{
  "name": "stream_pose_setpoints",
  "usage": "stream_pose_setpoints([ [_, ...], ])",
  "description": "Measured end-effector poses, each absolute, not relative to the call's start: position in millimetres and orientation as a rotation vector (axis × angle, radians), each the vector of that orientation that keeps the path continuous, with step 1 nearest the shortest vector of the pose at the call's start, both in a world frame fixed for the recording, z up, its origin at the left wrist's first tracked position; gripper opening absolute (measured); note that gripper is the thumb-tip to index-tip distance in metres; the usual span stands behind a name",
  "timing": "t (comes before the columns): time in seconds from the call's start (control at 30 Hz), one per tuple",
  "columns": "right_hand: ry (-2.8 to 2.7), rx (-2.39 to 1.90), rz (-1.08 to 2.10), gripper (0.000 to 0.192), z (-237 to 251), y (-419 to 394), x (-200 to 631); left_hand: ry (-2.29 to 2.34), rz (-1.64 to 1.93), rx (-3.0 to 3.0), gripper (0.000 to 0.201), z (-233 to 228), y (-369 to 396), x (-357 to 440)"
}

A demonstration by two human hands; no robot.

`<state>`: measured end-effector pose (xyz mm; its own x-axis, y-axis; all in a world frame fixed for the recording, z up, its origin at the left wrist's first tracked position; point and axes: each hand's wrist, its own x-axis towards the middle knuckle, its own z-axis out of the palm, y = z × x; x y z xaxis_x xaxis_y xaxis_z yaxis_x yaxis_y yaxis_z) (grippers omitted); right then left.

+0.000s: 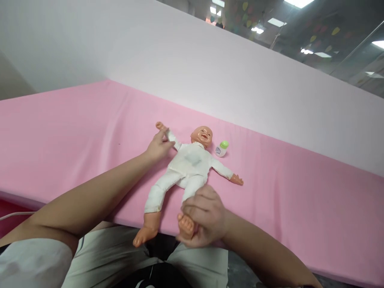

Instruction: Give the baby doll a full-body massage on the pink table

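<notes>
A baby doll [192, 160] with a white cloth body lies on its back, arms spread and head toward the wall. My left hand [160, 145] is at the doll's arm on the left of the picture, its fingers and thumb closed about the white sleeve. Around the doll's lower leg and foot on the right side, my right hand [207, 214] is wrapped, slightly blurred; the toes show between fingers and thumb. The doll's other foot [147, 230] hangs over the near edge. Beside the doll's head stands a small white bottle [221, 149] with a green cap, tilted in the view.
A pink cover [288, 200] is spread over the padded table surface beneath the doll. Behind it rises a white wall [195, 64], with a glass window [294, 36] reflecting ceiling lights above. A white cable [16, 214] runs at the lower left, and my legs are below the near edge.
</notes>
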<state>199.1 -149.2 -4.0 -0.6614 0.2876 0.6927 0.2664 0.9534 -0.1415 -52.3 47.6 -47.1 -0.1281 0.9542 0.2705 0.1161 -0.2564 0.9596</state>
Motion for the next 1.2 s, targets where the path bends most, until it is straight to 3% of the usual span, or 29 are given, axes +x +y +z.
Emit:
stream_pose_setpoints([
  [0.13,-2.612,-0.220,0.108,0.042,-16.1,-164.2,173.4,1.377,1.449,1.050,0.067,-51.3,67.8,-65.7],
  [0.3,-2.724,-0.059,0.117,0.036,-30.2,-165.7,150.7,1.387,1.465,1.054,0.056,-48.7,66.9,-71.2],
  [0.47,-2.499,-0.053,0.088,0.049,-20.5,-166.1,156.5,1.426,1.494,1.548,0.058,-35.9,41.5,-62.3],
  [0.6,-2.286,-0.316,-0.053,0.027,4.6,-162.5,180.2,1.151,1.423,2.138,0.058,-22.6,14.8,-49.5],
  [0.73,-2.241,-0.530,-0.047,0.045,10.1,-137.9,195.8,0.850,1.089,2.501,0.059,-16.5,-2.4,-35.3],
  [0.9,-2.263,-0.700,-0.033,0.046,-2.1,-113.6,196.1,0.781,0.890,2.579,0.059,-17.9,-5.7,-25.3],
  [1.1,-2.326,-0.722,-0.146,0.044,9.9,-131.3,185.7,0.933,1.057,2.434,0.054,-23.3,-0.5,-30.1],
  [1.2,-2.352,-0.595,-0.104,0.047,10.9,-145.6,177.6,1.119,1.246,2.225,0.061,-25.2,8.3,-37.0],
])
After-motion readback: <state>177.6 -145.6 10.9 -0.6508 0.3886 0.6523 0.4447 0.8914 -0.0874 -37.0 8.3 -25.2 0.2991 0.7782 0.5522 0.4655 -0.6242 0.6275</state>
